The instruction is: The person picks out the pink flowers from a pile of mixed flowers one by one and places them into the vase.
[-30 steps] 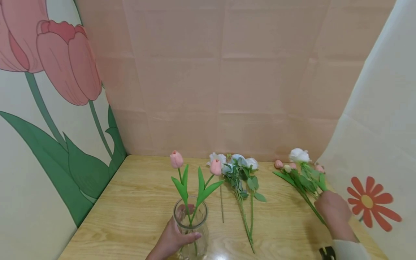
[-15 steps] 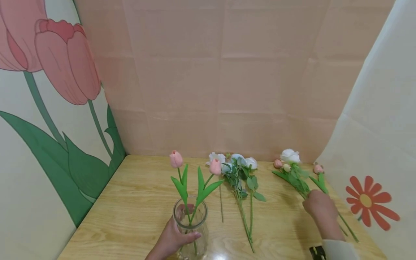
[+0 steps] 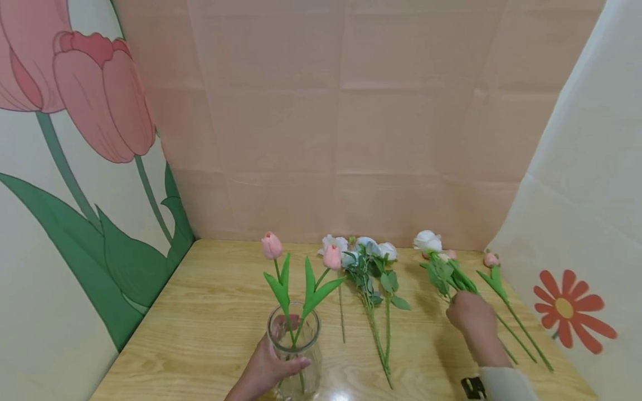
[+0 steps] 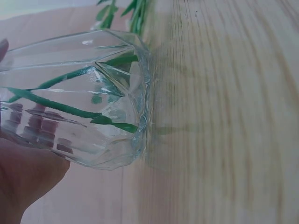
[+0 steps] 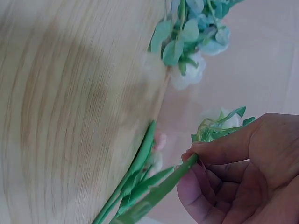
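My left hand [image 3: 268, 365] grips the clear glass vase [image 3: 312, 376], thumb across its front. Two pink tulips [image 3: 271, 246] stand in the vase, and their stems [image 4: 70, 108] show through the glass in the left wrist view. At the right side, my right hand [image 3: 473, 320] pinches the green stem [image 5: 161, 189] of a white rose [image 3: 428, 241] between thumb and fingertips. Below it on the table lie tulips with green leaves [image 5: 135, 170], their blossoms partly hidden behind the rose. One pink tulip [image 3: 491, 259] lies apart, right of the hand.
Blue and white flowers with leafy stems [image 3: 371, 273] lie at the middle of the wooden table [image 3: 210, 312]. A thin stem [image 3: 342, 312] lies between them and the vase. A pink cloth [image 3: 281, 122] hangs behind, with printed cloths at both sides.
My right hand has moved left with the white rose, away from the pink tulip at the right edge. The left hand and vase have stayed in place.
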A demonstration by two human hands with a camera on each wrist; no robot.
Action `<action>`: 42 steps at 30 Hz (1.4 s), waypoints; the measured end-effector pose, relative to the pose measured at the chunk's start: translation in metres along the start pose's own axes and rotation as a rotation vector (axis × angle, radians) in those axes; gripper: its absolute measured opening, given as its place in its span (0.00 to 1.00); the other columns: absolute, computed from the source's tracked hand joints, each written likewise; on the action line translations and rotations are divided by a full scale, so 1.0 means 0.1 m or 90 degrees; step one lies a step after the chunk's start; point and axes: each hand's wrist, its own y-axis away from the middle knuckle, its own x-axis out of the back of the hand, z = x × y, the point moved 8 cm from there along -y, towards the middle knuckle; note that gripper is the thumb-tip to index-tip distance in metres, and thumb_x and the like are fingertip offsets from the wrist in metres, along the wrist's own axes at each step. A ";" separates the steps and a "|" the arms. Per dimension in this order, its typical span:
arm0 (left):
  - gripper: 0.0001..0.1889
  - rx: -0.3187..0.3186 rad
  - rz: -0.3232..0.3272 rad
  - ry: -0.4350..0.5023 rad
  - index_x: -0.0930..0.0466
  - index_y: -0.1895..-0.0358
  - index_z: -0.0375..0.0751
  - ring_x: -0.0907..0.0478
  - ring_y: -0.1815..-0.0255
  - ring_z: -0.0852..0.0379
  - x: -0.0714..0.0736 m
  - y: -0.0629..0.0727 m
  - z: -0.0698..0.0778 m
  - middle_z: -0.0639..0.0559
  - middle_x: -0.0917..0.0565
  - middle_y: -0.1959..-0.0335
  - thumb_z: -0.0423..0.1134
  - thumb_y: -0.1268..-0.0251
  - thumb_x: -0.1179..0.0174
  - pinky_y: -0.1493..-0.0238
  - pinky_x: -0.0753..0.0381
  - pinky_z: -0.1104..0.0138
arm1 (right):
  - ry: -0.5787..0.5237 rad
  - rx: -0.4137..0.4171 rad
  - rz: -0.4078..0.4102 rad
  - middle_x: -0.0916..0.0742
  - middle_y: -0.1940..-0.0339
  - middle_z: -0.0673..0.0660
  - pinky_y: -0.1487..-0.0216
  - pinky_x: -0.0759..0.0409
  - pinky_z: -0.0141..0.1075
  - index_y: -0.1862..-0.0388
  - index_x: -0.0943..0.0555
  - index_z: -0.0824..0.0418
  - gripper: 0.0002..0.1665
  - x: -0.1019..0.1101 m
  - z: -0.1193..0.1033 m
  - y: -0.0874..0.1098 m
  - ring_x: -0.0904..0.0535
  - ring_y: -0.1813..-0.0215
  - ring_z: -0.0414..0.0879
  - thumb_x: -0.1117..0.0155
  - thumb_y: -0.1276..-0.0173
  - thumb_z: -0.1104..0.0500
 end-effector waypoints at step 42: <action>0.38 -0.012 0.014 -0.021 0.33 0.33 0.47 0.32 0.31 0.31 0.00 0.01 -0.01 0.38 0.26 0.33 0.40 0.48 0.23 0.37 0.29 0.34 | -0.075 0.007 -0.017 0.28 0.82 0.56 0.79 0.35 0.39 0.85 0.35 0.55 0.17 -0.30 -0.66 -0.04 0.34 0.78 0.49 0.51 0.37 0.65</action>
